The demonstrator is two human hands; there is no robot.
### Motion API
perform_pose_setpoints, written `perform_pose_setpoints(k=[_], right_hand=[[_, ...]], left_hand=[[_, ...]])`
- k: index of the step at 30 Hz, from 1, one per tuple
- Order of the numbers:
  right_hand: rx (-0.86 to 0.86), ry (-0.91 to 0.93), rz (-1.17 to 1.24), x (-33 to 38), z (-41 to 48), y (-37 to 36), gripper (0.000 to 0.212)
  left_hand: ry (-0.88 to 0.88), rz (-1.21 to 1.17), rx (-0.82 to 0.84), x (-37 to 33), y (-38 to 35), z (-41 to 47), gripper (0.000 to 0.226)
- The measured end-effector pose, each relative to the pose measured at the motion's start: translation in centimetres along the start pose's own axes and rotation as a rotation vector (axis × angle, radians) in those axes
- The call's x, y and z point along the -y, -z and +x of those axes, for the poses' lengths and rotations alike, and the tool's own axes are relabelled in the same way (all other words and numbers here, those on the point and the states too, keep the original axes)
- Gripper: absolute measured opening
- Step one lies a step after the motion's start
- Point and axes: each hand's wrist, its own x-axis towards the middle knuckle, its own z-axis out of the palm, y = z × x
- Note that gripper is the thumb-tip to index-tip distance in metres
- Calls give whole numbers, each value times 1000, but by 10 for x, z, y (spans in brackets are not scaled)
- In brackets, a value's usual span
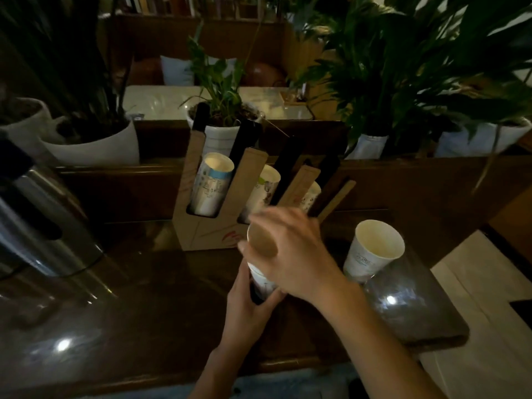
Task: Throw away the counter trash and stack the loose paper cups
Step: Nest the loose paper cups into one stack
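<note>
Far left on the dark polished surface (129, 283) stands a steel urn (37, 226), well apart from the work. Behind the surface runs a ledge with white plant pots (95, 145).

Centre-left, a cardboard cup dispenser (198, 226) leans back, holding sleeves of paper cups (213, 182) in its slots.

Just in front of it, the left hand (244, 300) has its grip wrapped around the lower wall of a held paper cup (262, 283), apparently a short stack. The right hand (293, 254) has its grip closed on an upper cup (260, 240) at the rim, seated in or entering the held one; how deep it sits cannot be told.

To the right, one loose paper cup (372, 249) stands upright near the surface's right end, just beside a clear glass (403, 292).

Judgement: the cups are light, thin-walled and easily crushed. They are best held lightly around the mid-wall, with no squeeze on the rim. The loose cup likely goes next. The glass beside it and the nearby edge are the hazards in reaching across. No trash is discernible in this dim view.
</note>
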Motion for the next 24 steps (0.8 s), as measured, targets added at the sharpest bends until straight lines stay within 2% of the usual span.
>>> perform_pose_setpoints(k=[2, 4, 6, 8, 9, 11, 13, 14, 16, 18, 20, 22, 24], right_hand=[[123, 16, -9, -6, -9, -17, 64], [172, 38, 27, -19, -16, -23, 69], [86, -21, 67, -39, -20, -17, 68], [-131, -217, -13, -69, -22, -4, 65], [-170, -343, -108, -86, -23, 6, 67], [2, -577, -242, -113, -25, 23, 78], [137, -656, -196, -126, -29, 33, 80], [100, -640, -160, -127, -32, 38, 75], [-120, -541, -121, -118, -36, 52, 64], [-364, -380, -34, -94, -35, 70, 64], [-510, -178, 74, -61, -29, 84, 67], [-524, -26, 101, -32, -20, 84, 66], [-450, 43, 94, -11, -8, 69, 64]], left_hand=[[-2, 12, 2, 4, 0, 0, 87], [-14, 13, -3, 5, 0, 0, 85], [-16, 6, -12, 4, 0, 0, 93], [-13, 6, -30, 2, 0, 1, 97], [-14, 3, -33, 2, -1, 1, 98], [-22, -3, -31, 2, -1, 1, 98], [-25, -16, -27, 3, -1, 1, 100], [-23, -21, -25, 3, -1, 1, 101], [-19, -19, -31, 4, -1, 1, 103], [-12, -12, -45, 4, -2, 2, 101], [-7, -12, -62, 4, -2, 1, 100], [-14, -15, -78, 5, -3, 1, 99], [-13, -18, -83, 6, -4, 1, 98]])
